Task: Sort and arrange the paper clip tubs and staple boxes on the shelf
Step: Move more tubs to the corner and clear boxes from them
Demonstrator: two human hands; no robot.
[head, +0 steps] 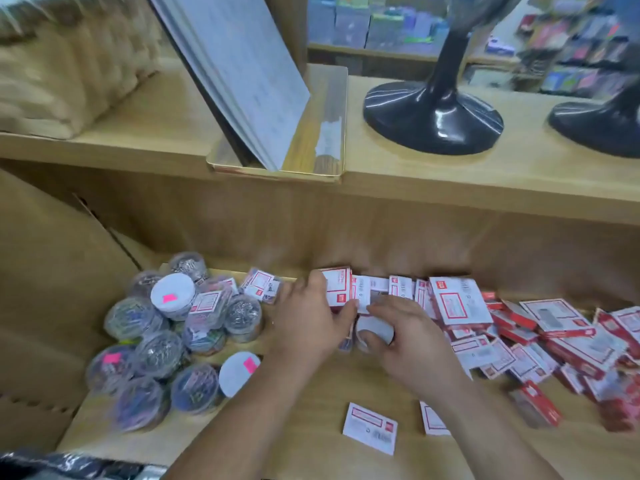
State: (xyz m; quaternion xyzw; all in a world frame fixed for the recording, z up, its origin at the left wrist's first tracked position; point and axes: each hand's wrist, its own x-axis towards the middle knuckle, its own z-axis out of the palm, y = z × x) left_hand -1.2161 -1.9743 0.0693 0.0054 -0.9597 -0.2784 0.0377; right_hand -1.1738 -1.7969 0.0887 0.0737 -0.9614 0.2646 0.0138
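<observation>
Your L hand (311, 318) pinches staple box (338, 287) at its fingertips, box stood on edge; R hand (414, 344) grips paper clip tub (376, 331) beneath it, white end toward you.

The shelf (311, 393) is pale wood-grain board with a smooth, matt face. The paper clip tubs (159, 355) are clear glossy plastic, showing shiny wire clips inside. The staple boxes (460, 303) are printed red-and-white card. The black stand base (433, 119) is glossy; the carton (45, 271) is matt brown cardboard.
</observation>
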